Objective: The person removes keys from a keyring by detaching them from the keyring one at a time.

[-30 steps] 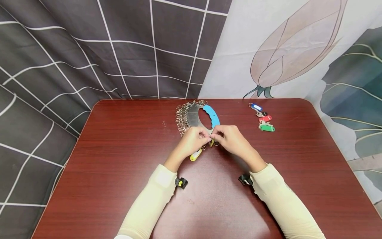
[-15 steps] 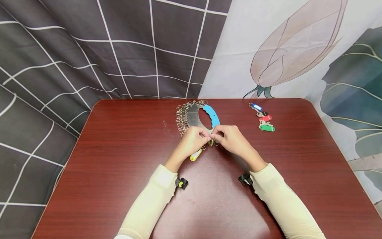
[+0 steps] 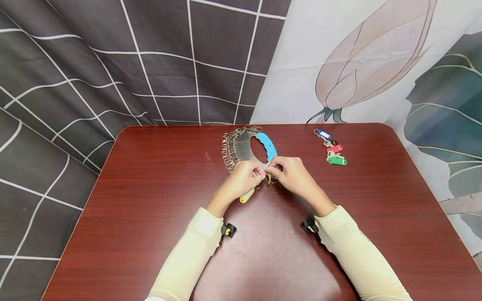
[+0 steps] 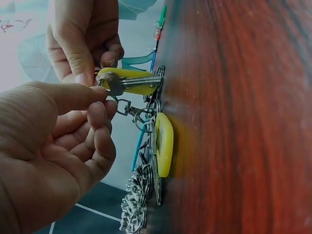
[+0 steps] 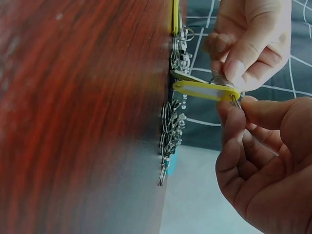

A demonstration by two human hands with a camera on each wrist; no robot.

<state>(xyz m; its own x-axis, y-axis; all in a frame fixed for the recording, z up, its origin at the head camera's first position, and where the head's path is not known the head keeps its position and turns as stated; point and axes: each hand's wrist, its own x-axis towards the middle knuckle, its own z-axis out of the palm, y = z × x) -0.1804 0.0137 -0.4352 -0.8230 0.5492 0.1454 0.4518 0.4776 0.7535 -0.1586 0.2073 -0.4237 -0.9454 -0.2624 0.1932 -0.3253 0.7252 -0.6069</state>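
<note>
My left hand (image 3: 244, 179) and right hand (image 3: 291, 173) meet at the near end of a metal key holder (image 3: 246, 146) with a blue handle (image 3: 266, 145). Between their fingertips they pinch a small key ring (image 5: 236, 101), partly hidden by the fingers. From it hang a yellow key tag (image 5: 204, 90) and a metal key (image 4: 129, 82). In the left wrist view, a swivel clasp (image 4: 127, 108) sits just below the pinched ring. Another yellow tag (image 3: 247, 195) lies on the table beside my left hand.
Several split rings (image 3: 227, 152) on clasps fringe the holder's left edge. At the back right of the table (image 3: 150, 200) lie keys with a blue tag (image 3: 323, 134), a red tag (image 3: 334, 149) and a green tag (image 3: 337, 161). Curtains hang behind.
The hands stay almost in place, with the fingertips slightly farther apart. The hanging yellow tag and key have turned a little beneath them.
</note>
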